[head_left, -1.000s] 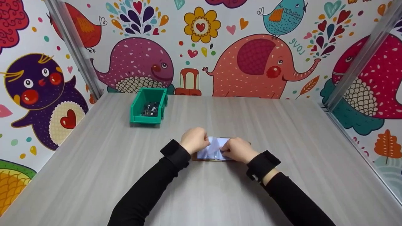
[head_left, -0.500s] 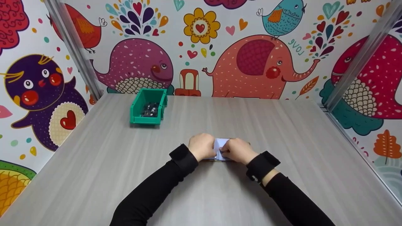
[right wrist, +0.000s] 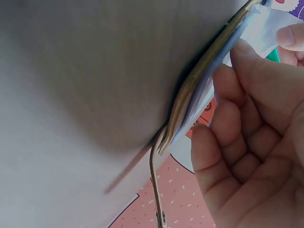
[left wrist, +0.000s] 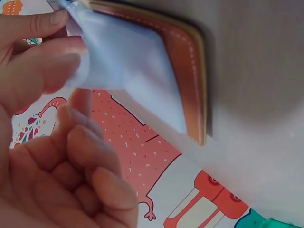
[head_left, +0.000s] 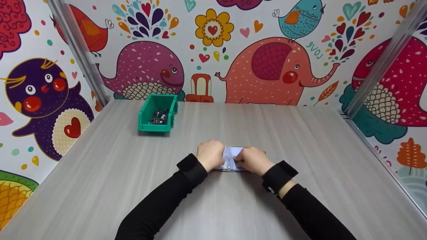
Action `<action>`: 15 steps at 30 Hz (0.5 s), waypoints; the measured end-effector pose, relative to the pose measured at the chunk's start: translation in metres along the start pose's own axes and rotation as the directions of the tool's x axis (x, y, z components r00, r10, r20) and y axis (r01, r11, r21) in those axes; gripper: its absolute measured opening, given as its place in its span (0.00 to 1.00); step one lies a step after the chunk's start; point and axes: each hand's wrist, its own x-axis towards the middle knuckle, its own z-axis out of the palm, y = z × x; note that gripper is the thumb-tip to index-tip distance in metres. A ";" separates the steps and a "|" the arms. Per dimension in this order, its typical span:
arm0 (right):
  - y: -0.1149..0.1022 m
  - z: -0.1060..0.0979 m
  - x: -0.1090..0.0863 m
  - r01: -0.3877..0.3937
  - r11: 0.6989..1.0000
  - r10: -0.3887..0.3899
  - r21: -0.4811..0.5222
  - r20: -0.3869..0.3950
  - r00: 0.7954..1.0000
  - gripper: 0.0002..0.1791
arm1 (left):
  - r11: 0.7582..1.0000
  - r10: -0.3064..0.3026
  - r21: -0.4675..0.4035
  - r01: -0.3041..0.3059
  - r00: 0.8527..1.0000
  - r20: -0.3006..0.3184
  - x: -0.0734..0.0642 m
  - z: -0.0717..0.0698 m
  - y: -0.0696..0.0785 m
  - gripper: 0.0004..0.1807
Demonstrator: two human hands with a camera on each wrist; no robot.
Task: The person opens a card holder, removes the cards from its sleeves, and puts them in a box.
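A brown leather card holder with stitched edges lies opened out on the table, its pages clear plastic sleeves. My left hand is at its left side and pinches a raised sleeve between thumb and index finger; the other fingers are loosely curled below. My right hand is at the right side, holding down the stack of sleeves with thumb and curled index finger. The hands hide both ends of the card holder in the head view. A thin strap with a snap sticks out from it.
A green plastic bin with black items inside stands at the back left of the wood-grain table. Printed walls with metal posts border the table at the back and sides.
My left hand moved right toward the middle of the card holder, then slightly back left, still pinching a sleeve. The right hand has stayed in place.
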 end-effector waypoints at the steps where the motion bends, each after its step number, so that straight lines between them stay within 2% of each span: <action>1: 0.000 0.000 0.000 0.011 1.000 -0.011 -0.008 -0.004 1.000 0.08 | 1.000 0.002 0.013 -0.001 1.000 -0.018 -0.001 0.000 -0.001 0.17; 5: 0.001 0.001 0.000 0.030 0.999 -0.030 -0.024 -0.012 0.999 0.08 | 0.999 -0.031 0.033 0.032 0.999 -0.032 -0.003 0.000 -0.007 0.19; 8: 0.000 0.001 0.001 0.027 0.999 -0.027 -0.021 -0.003 1.000 0.08 | 0.995 -0.102 0.003 0.102 0.995 0.009 -0.003 -0.001 -0.012 0.20; 11: 0.000 0.001 0.001 0.024 1.000 -0.024 -0.018 0.009 1.000 0.07 | 0.982 -0.181 -0.033 0.183 0.981 0.062 -0.002 0.000 -0.018 0.18; 15: 0.000 0.000 0.001 0.011 1.000 -0.011 -0.009 0.019 1.000 0.09 | 0.963 -0.259 -0.037 0.266 0.956 0.139 -0.001 0.004 -0.023 0.10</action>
